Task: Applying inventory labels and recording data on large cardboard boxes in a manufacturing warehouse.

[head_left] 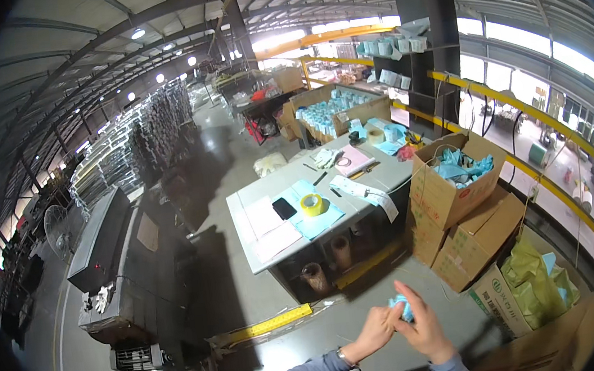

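A small crumpled light-blue piece [401,308], perhaps paper or film, is squeezed between my two hands in front of me at the lower middle. My left hand [375,334] is closed in a fist, its fingers meeting the right hand at the blue piece. Rising on the other side, my right hand [423,323] has its fingers long and its thumb bent inward, with the piece pressed against its palm side. The fingers cover most of the piece, so its kind cannot be made out.
Ahead stands a work table [243,220] with a phone [284,208], a yellow tape roll [311,204] and papers. An open carton [457,194] of crumpled blue material stands to its right. A dark machine [122,276] is at left; a yellow floor strip [272,323] runs below the table.
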Demonstrator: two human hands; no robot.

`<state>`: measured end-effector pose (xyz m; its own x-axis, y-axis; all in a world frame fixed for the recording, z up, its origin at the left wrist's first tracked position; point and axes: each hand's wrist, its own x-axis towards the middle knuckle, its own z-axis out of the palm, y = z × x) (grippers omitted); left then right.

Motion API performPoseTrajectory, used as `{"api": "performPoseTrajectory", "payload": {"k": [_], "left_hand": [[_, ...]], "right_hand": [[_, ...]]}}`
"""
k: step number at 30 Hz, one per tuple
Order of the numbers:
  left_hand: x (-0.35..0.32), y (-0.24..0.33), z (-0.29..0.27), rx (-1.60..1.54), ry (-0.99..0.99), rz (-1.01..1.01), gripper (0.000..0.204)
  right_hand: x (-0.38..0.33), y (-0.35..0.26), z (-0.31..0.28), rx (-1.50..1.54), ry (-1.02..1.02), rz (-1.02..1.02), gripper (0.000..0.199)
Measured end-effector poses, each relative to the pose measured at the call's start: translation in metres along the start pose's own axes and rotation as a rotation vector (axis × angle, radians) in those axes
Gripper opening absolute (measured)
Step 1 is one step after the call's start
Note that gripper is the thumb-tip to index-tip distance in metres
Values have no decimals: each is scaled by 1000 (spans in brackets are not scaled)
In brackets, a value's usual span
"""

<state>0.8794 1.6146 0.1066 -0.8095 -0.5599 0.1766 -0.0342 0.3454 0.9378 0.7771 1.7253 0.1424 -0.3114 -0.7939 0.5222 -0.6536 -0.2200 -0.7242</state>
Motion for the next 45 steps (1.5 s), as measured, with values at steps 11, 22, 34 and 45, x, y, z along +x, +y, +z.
{"api": "performPoseTrajectory", "payload": {"k": [11,22,34,45], "left_hand": [[134,-14,90,248,-758,-81,76],[213,-60,200,-371,-411,-590,19],[294,-35,226,-1660,-242,-517,93],[172,-58,94,-1283,3,-496,86]], "right_hand": [[-66,184,-85,340,577,637,42],[-105,314,-358,-647,1110,677,45],[-116,445,-352,-780,496,661,47],[87,267,-54,-370,-261,-286,62]]}}
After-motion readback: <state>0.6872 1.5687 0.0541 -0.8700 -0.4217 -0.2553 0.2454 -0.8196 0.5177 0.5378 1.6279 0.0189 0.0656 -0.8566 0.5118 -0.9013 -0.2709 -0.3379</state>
